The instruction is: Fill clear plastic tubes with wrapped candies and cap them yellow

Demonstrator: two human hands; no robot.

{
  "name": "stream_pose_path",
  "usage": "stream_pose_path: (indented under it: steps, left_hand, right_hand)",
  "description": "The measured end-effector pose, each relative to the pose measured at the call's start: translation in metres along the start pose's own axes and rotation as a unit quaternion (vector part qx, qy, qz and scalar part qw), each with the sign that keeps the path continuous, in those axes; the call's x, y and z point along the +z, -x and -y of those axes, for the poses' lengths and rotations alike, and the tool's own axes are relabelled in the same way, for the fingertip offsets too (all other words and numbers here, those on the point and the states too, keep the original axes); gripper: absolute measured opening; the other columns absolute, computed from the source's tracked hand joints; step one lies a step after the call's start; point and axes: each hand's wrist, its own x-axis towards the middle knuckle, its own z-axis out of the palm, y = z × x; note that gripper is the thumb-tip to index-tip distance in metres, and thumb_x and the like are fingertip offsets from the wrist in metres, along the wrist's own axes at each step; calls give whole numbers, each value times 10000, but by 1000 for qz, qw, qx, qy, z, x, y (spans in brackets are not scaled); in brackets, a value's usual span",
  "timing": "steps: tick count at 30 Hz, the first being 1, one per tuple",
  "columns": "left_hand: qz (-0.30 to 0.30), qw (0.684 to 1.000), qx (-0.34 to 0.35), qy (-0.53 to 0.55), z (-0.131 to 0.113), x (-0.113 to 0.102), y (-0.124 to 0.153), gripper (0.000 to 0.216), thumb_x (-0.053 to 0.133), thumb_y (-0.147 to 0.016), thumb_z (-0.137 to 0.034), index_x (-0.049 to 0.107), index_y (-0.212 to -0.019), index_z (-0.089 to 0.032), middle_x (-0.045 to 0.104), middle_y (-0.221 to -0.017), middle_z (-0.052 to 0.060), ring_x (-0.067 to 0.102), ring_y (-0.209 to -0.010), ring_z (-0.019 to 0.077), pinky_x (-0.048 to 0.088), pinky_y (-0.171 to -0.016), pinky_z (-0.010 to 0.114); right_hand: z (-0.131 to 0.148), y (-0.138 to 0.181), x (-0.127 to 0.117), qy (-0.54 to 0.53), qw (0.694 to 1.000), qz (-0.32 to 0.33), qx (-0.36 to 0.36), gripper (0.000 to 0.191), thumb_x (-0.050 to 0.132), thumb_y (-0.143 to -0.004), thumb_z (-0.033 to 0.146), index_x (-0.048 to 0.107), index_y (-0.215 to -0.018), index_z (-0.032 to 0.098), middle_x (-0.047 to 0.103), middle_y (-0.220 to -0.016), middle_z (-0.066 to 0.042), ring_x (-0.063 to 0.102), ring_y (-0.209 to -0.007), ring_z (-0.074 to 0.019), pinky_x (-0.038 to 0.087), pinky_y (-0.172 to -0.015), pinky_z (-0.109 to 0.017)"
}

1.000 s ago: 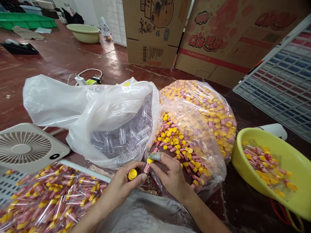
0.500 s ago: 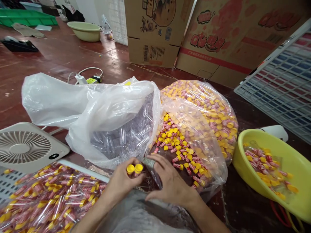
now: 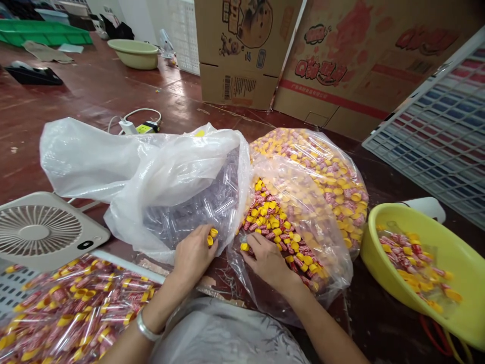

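Observation:
My left hand [image 3: 194, 254] is closed around two yellow-capped pieces [image 3: 210, 239], at the lower mouth of a white plastic bag [image 3: 178, 174]. Clear empty tubes [image 3: 197, 210] fill that bag. My right hand [image 3: 270, 259] reaches into the mouth of a clear plastic bag [image 3: 322, 202] with its fingers curled. A small yellow-capped piece [image 3: 244, 246] shows at its fingertips. Many red-and-white wrapped pieces with yellow caps [image 3: 271, 215] lie in this bag. Below left, filled clear tubes [image 3: 83, 308] with the same red-and-yellow contents are heaped in a grey basket [image 3: 13, 293].
A yellow basin [image 3: 447, 242] holding more pieces stands at the right. At the left is a beige fan [image 3: 41, 230]. Cardboard boxes [image 3: 235, 76] and a grey plastic crate [image 3: 435, 121] stand behind. A power strip [image 3: 146, 127] lies beyond the white bag.
My left hand has moved up to the white bag's mouth with its yellow-capped pieces. My right hand has left the dark clear-plastic edge and moved up and right onto the pieces, fingers now curled.

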Motion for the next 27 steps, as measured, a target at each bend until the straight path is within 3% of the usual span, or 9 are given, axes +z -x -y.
stream_pose_path:
  steps: [2, 4, 6, 8, 15, 19, 21, 24, 27]
  left_hand:
    - [17, 999, 2, 38, 2, -4, 7, 334, 589, -881, -308, 685, -1183, -203, 783, -1072, 94, 737, -878, 278, 523, -733, 326]
    - [57, 988, 7, 143, 1, -11, 17, 295, 624, -843, -329, 709, -1100, -211, 787, -906, 43, 719, -795, 249, 511, -698, 298]
    - [120, 951, 16, 283, -3, -19, 28, 215, 658, -799, -323, 724, -963, -201, 735, -762, 2, 663, -701, 204, 480, -644, 261]
    - [174, 907, 16, 384, -10, -26, 37, 153, 680, -764, -293, 712, -863, -181, 666, -697, -19, 586, -647, 162, 437, -607, 234]
    - [229, 806, -53, 544, -11, -25, 47, 253, 782, -711, -330, 712, -882, -158, 577, -699, -34, 465, -640, 116, 362, -591, 210]
    - [236, 716, -112, 647, -6, -13, 50, 326, 841, -681, -362, 733, -915, -162, 681, -805, 10, 579, -751, 159, 446, -706, 240]
    - [248, 686, -130, 672, -8, -10, 51, 347, 856, -673, -359, 745, -934, -159, 714, -848, 33, 616, -799, 179, 473, -757, 260]
    - [258, 682, -133, 671, -12, -10, 50, 365, 868, -663, -366, 750, -938, -158, 718, -832, 30, 621, -776, 170, 484, -759, 260]
    - [270, 736, -94, 614, -5, -18, 53, 312, 849, -670, -400, 729, -839, -167, 684, -744, 4, 596, -701, 151, 463, -677, 228]
  right_hand:
    - [4, 2, -7, -97, 991, -70, 64, 114, 619, -938, 207, 559, -842, 199, 622, -845, -35, 621, -763, -178, 540, -700, -293]
    - [10, 2, -14, -252, 950, -141, 119, 89, 610, -958, 262, 578, -895, 208, 653, -860, -31, 663, -792, -175, 571, -728, -292]
    - [20, 0, -21, -375, 900, -172, 143, 99, 606, -974, 303, 608, -1019, 215, 697, -937, -39, 701, -859, -180, 596, -780, -302]
    - [29, -2, -26, -419, 884, -165, 128, 158, 608, -975, 301, 630, -1108, 218, 712, -1034, -58, 712, -932, -188, 601, -833, -317]
    - [37, -2, -46, -335, 938, -91, -21, 142, 622, -959, 295, 662, -1065, 209, 695, -1089, -81, 662, -1056, -219, 549, -954, -374]
    - [38, 5, -39, -233, 966, -69, -89, 607, 795, -792, 464, 539, -1252, 162, 623, -1243, -162, 586, -1197, -308, 504, -1036, -486]
    - [42, 10, -29, -181, 975, -100, -77, 643, 801, -773, 452, 504, -1259, 154, 618, -1201, -170, 588, -1160, -322, 529, -987, -502]
    - [52, 14, -15, -148, 978, -139, -51, 561, 790, -769, 443, 516, -1176, 170, 628, -1072, -137, 605, -1053, -320, 558, -906, -501]
    - [58, 15, -14, -154, 980, -94, -84, 549, 795, -768, 489, 531, -1140, 184, 636, -1090, -119, 608, -1085, -308, 504, -1022, -524]
